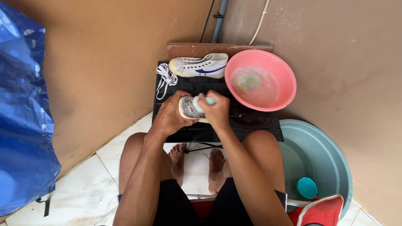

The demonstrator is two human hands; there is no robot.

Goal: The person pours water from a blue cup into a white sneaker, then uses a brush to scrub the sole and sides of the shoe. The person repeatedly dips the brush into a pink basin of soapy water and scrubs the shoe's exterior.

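Observation:
My left hand point(170, 115) grips a white sneaker point(187, 109) turned sole-up on a low black slatted table point(251, 123). Soapy foam covers the sole. My right hand point(214, 109) is closed on a pale green brush point(200, 101) pressed against the sole. A second white sneaker with a blue stripe point(200, 66) lies on its side at the far edge of the table. Loose white laces point(166, 79) lie at the table's far left corner.
A pink basin point(284, 81) with soapy water and a green sponge sits on the table's right. A large grey-blue tub point(324, 155) with a small teal cup point(307, 187) stands on the floor at right. A blue tarp point(23, 109) hangs at left. Brown walls enclose the corner.

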